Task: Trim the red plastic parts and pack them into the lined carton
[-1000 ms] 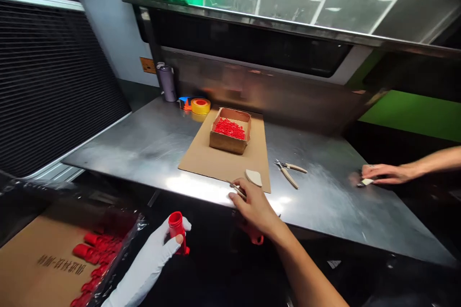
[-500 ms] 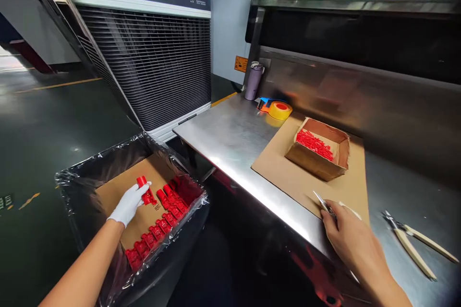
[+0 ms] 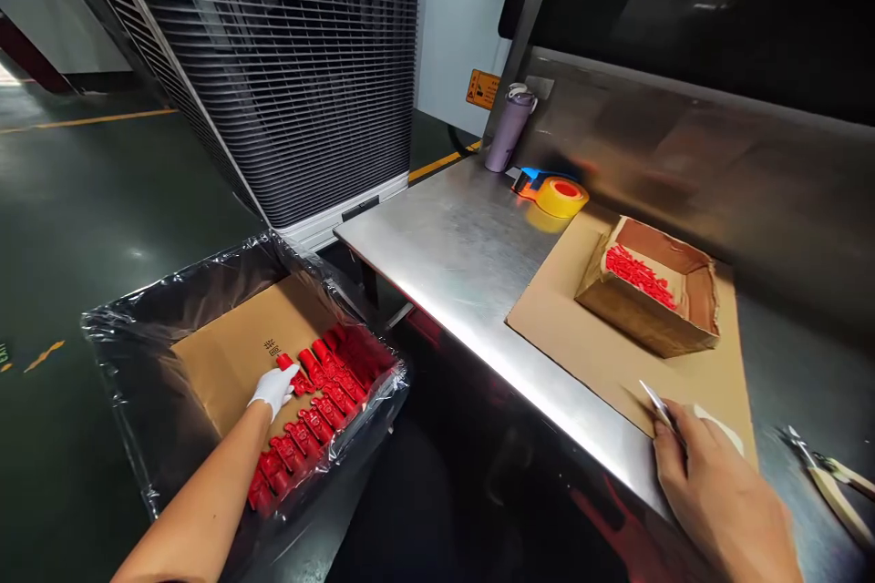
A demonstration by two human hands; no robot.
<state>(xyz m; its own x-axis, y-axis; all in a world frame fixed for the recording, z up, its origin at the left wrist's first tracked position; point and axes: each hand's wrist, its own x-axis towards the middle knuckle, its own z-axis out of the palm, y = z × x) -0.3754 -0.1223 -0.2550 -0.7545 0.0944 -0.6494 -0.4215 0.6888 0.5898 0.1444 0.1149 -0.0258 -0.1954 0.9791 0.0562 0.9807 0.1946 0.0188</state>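
My left hand (image 3: pixel 274 389), in a white glove, is closed on a red molded part (image 3: pixel 295 374) with a round tubular end. It is low inside a bin lined with clear plastic (image 3: pixel 129 383), beside rows of similar red parts (image 3: pixel 315 424) lying on a cardboard sheet (image 3: pixel 225 351). Over the front edge of the metal table, my bare right hand (image 3: pixel 704 465) grips a slim tool with a pointed metal blade (image 3: pixel 654 399), probably a knife; its handle is hidden in my fingers. Something white shows behind that hand.
An open cardboard box (image 3: pixel 635 319) of small red pieces stands on a flat cardboard sheet (image 3: pixel 547 328) on the metal table (image 3: pixel 437 246). Pliers (image 3: pixel 820 474) lie at right. A tape dispenser (image 3: pixel 561 197) and purple bottle (image 3: pixel 509 129) stand behind. A large louvered machine (image 3: pixel 307 82) stands beyond the bin.
My left hand has lowered the red part toward the row beside the others in the bin. My right hand still holds the bladed tool. The camera view has tilted down.
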